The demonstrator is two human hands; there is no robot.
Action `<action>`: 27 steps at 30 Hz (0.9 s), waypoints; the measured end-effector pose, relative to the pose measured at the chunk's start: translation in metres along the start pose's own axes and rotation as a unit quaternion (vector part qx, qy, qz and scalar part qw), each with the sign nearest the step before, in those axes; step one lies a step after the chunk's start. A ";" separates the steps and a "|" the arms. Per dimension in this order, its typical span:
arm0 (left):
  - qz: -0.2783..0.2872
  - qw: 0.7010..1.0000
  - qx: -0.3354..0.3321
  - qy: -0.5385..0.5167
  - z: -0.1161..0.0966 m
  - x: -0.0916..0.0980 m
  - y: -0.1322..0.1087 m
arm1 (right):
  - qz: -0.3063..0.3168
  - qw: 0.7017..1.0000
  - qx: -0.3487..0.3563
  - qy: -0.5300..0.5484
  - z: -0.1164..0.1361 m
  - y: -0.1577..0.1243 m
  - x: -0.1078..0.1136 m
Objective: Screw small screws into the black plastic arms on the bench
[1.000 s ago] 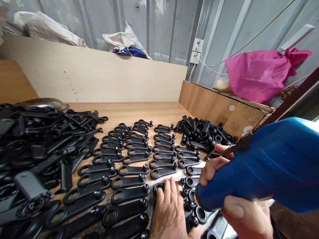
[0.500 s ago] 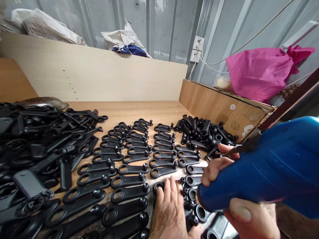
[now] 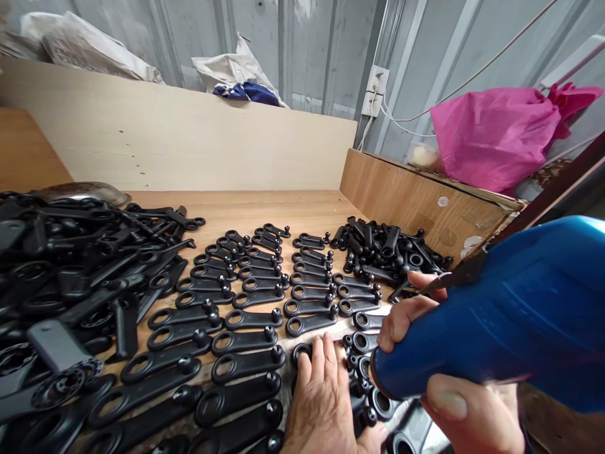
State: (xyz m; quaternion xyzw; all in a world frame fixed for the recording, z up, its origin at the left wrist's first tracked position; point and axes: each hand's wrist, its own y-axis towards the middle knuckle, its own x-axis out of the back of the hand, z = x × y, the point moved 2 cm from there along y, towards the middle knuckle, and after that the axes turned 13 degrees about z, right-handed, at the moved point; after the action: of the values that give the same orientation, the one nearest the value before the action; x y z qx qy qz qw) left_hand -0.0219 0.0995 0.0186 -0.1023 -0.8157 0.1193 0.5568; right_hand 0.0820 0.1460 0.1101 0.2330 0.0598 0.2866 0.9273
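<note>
Rows of black ring-ended levers [image 3: 246,364] with ball knobs lie on the wooden table. At the bottom centre, my left hand [image 3: 324,394] rests palm down with its fingers stretched forward, over some of the black parts; what lies beneath the palm is hidden. My right hand [image 3: 467,410] is wrapped round a large blue tool [image 3: 510,321], whose round end points left, just beside my left hand and above the black parts. A thin metal piece [image 3: 437,284] shows near my right fingertips.
A big heap of black parts [image 3: 61,277] fills the left side; a smaller heap [image 3: 387,249] lies at the back right. Boards [image 3: 203,145] border the table. A pink bag [image 3: 496,135] sits on the right ledge near a wall socket [image 3: 375,91].
The blue tool and my right hand have shifted slightly left. My left hand stays in nearly the same place.
</note>
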 end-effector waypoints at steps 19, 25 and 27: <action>0.054 0.998 -0.009 -0.008 0.001 0.004 -0.001 | 0.078 0.995 -0.053 0.029 0.000 0.015 -0.014; 0.048 0.998 -0.003 -0.039 0.001 0.006 -0.002 | 0.075 0.996 -0.056 0.009 -0.002 0.016 -0.016; 0.060 0.997 -0.004 -0.044 0.001 0.005 -0.002 | 0.067 0.996 -0.051 0.001 -0.004 0.015 -0.016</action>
State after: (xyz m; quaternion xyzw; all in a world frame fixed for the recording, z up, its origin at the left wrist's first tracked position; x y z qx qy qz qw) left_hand -0.0248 0.0992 0.0235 -0.1476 -0.8322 0.1537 0.5119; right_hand 0.0602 0.1497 0.1135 0.1883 0.0300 0.3510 0.9168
